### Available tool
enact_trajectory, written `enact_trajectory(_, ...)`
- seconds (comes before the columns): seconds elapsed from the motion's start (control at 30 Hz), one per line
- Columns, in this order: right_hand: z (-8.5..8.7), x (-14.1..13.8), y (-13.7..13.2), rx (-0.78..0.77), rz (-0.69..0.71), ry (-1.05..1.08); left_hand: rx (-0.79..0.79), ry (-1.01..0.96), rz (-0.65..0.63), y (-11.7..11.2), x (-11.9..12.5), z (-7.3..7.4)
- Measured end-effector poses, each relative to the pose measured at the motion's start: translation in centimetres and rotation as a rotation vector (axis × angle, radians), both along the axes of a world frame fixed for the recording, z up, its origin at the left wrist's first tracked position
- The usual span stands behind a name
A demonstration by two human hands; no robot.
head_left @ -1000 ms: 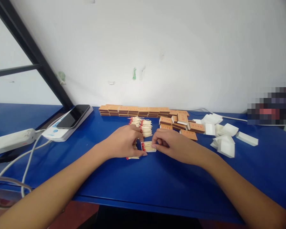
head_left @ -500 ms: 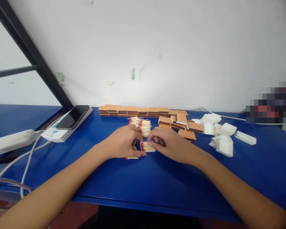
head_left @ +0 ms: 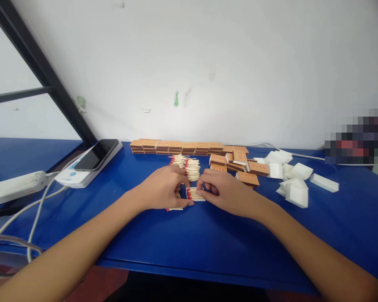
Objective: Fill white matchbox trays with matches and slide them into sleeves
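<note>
A small white matchbox tray (head_left: pixel 203 200) lies on the blue table, holding matches (head_left: pixel 192 193) with red heads toward the left. My left hand (head_left: pixel 165 186) grips the tray's left end, thumb at the near side and fingers at the far side. My right hand (head_left: pixel 223 188) pinches over the tray's right part, thumb and fingertips on the matches; how many it grips is hidden. Beyond the hands lies a heap of loose matches (head_left: pixel 192 169). More matches (head_left: pixel 175 209) stick out from under my left hand, which hides part of them.
Orange matchboxes (head_left: pixel 175 146) are stacked in a row along the wall. Loose matchboxes (head_left: pixel 247 178) lie to the right, then white empty trays (head_left: pixel 297 193). At left are a phone (head_left: pixel 97 155) on a white device, a power strip (head_left: pixel 17 187) and cables.
My right hand has shifted very slightly, its fingertips still at the matches in the tray. My left hand stays where it was on the tray.
</note>
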State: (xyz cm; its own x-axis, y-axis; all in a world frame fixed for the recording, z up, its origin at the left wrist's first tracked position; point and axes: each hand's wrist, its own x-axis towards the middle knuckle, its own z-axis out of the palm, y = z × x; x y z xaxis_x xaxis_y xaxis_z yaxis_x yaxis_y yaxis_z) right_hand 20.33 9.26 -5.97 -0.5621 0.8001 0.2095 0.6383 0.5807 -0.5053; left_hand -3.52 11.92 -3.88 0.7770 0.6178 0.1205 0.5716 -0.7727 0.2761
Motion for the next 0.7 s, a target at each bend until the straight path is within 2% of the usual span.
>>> enact_trajectory(0.1, 0.1, 0.0, 0.0, -0.004, -0.004, -0.010, 0.003, 0.002, -0.003, 0.0, 0.0, -0.1)
enact_trajectory(0.2, 0.5, 0.7, 0.7, 0.034, -0.081, -0.033, -0.011, -0.010, -0.001, 0.0, 0.0, -0.1)
enact_trajectory(0.33, 0.9, 3.5, 2.8, 0.236, -0.296, -0.098, -0.023, -0.011, 0.004, 0.0, 0.0, 0.0)
enact_trajectory(0.43, 1.3, 6.0, 4.2, 0.429, -0.359, -0.188, 0.010, -0.038, -0.023, 0.2, -0.1, -0.1)
enact_trajectory(0.5, 1.8, 7.5, 4.7, 0.482, -0.396, -0.248, 0.039, -0.067, -0.039, 0.3, -0.1, -0.3)
enact_trajectory(0.57, 2.3, 8.8, 4.8, 0.438, -0.446, -0.277, 0.069, -0.102, -0.043, 0.4, -0.1, -0.5)
enact_trajectory(0.7, 3.4, 10.3, 4.5, 0.216, -0.473, -0.203, 0.121, -0.163, -0.036, 0.5, -0.1, -0.9)
